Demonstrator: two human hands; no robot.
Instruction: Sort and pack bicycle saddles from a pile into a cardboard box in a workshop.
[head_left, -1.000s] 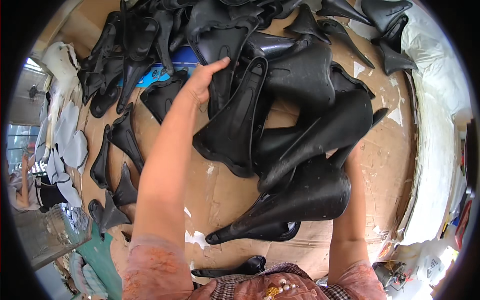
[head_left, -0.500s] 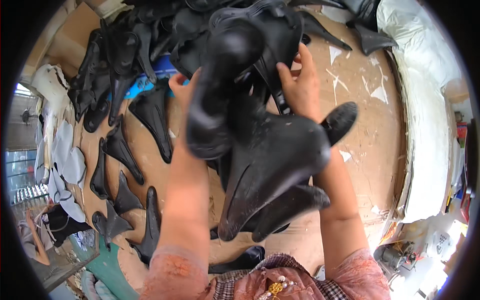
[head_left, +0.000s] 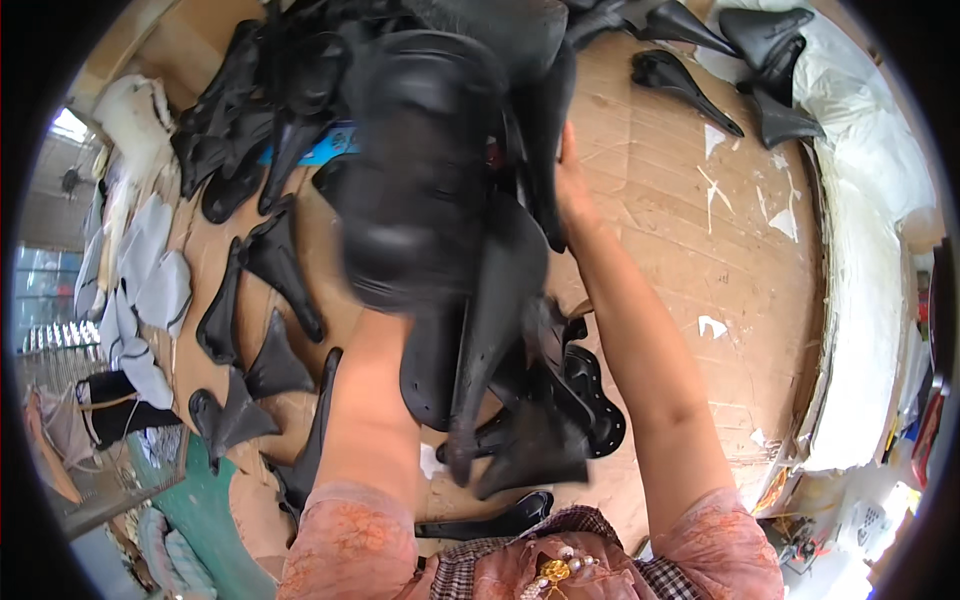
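Observation:
A bunch of black bicycle saddle shells (head_left: 425, 180) is in front of me, its nearest pieces blurred by motion. My right hand (head_left: 572, 190) presses against the bunch's right side; only part of it shows, and its fingertips are behind the black pieces. The left forearm (head_left: 375, 390) runs up under the bunch, which hides my left hand entirely. A long saddle shell (head_left: 508, 270) hangs nose down from the bunch. Below it, between my forearms, several more shells (head_left: 540, 440) overlap, some blurred.
Cardboard (head_left: 660, 230) covers the work surface. A heap of black saddle shells (head_left: 300, 80) lies at the far left, with loose ones (head_left: 275, 360) nearer. More shells (head_left: 685, 85) are at the far right. White sheeting (head_left: 860, 330) borders the right side; grey pads (head_left: 160, 285) the left.
The bunch has shifted slightly left and turned; the broad saddle over my forearms has swung away. Several shells now show lower down between my arms. My left hand has gone out of sight behind the bunch.

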